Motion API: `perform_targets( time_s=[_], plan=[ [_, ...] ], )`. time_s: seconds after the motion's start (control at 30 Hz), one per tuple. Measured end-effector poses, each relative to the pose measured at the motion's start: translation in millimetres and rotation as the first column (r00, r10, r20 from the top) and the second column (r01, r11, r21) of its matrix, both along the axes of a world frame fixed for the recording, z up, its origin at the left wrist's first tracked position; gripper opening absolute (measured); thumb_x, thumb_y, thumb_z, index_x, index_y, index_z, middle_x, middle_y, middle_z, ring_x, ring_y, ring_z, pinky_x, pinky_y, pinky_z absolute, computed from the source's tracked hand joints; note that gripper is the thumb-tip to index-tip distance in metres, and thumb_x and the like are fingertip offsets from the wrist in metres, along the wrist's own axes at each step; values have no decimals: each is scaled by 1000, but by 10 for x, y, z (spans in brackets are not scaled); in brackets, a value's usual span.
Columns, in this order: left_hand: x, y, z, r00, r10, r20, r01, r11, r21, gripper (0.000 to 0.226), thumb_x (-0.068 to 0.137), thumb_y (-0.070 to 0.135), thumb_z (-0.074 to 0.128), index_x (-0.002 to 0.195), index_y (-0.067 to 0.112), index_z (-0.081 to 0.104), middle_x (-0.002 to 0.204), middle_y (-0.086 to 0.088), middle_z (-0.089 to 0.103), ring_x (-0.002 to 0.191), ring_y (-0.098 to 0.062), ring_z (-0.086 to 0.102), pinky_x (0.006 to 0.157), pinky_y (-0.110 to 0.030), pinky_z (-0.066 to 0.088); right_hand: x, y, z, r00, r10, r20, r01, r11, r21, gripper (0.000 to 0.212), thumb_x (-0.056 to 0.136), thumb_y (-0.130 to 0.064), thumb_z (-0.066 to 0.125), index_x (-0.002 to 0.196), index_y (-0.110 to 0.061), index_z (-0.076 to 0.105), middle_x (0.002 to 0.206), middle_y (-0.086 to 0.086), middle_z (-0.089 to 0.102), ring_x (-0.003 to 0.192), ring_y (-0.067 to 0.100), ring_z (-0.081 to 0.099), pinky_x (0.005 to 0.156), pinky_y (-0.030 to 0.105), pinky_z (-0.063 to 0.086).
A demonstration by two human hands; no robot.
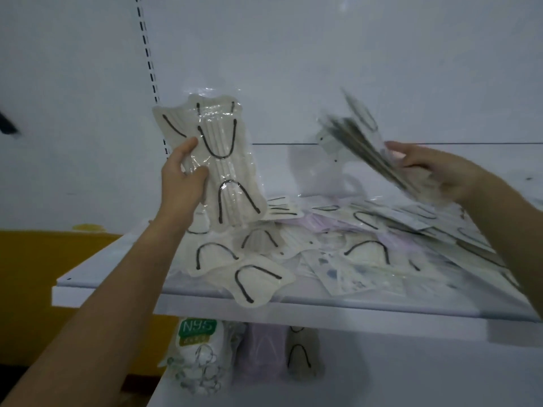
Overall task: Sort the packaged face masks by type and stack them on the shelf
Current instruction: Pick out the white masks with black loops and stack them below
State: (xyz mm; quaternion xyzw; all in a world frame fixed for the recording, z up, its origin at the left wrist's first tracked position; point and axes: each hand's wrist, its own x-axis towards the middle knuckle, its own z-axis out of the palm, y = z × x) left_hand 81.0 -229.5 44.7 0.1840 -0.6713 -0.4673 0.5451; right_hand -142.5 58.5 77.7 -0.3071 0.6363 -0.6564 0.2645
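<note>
Looking at a big white back panel (323, 54) first, it fills most of the far side. In front of it runs a white shelf (352, 306), and off to the left, lower down, there's a yellow surface (35, 274).

Spread over the shelf from the middle out to the right is a messy pile (338, 245) of packaged masks: cream ones with black ear loops, some lilac, a few printed ones. One cream packet (255, 280) pokes out over the near edge.

Up above the left end of the pile is a cream bundle (226, 160) of masks in clear wrap, held upright and clear of the shelf. The left hand (182, 183) grips it by its left edge, thumb across the front, fingers behind.

Over on the right, a blurred stack (361, 142) of darker-looking packets is tilted and fanned out above the pile. The right hand (435, 171) holds it at the lower right end, thumb on top, fingers curled under. It's too smeared to tell the type.

Down on the lower shelf, near left: an N95 pack (197, 333), a lilac pack (264, 351) just beside it, then a cream pack (299, 356).

A slotted strip (148, 54) runs up the panel.
</note>
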Motion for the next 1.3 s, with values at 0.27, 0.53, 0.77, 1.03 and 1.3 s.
perform_targets(
  time_s=[0.27,0.53,0.77,1.03,1.3],
  plan=[
    [-508,83,-86,984,-38,174,33,999,30,52,89,-6,47,137,13,44,142,-4,42,130,-18,40,108,-27,35,116,-240,-450,884,-37,-467,337,744,578,56,82,-14,68,133,-11,45,110,11,58,87,19,58,72,27,49],
    [-897,177,-255,956,-133,262,138,990,-3,52,85,-8,45,133,13,47,138,-6,46,125,-22,46,108,-34,37,147,-551,-436,757,158,-634,401,655,641,82,77,-39,72,143,-13,30,143,10,41,122,25,46,99,30,35],
    [-971,113,-448,960,-111,258,119,993,-14,53,85,-8,44,134,12,46,137,-5,46,127,-21,44,110,-32,34,1,-611,-430,809,-43,-587,387,790,475,64,83,-2,62,140,-12,36,112,15,53,83,27,56,65,30,48],
    [-982,211,-361,932,-325,158,315,945,86,46,91,35,58,132,17,49,136,1,50,122,-10,46,106,-27,36,172,-1083,-358,864,-368,-344,339,930,-144,59,83,-1,63,135,-13,38,84,1,47,61,11,50,49,17,42],
    [-1001,108,-502,949,-137,284,198,960,-198,53,86,2,59,136,10,40,138,-6,43,125,-14,41,109,-35,36,-56,-920,-478,603,-169,-779,612,725,316,68,88,-41,58,142,-12,27,134,17,46,120,32,46,91,34,39]
  ],
)
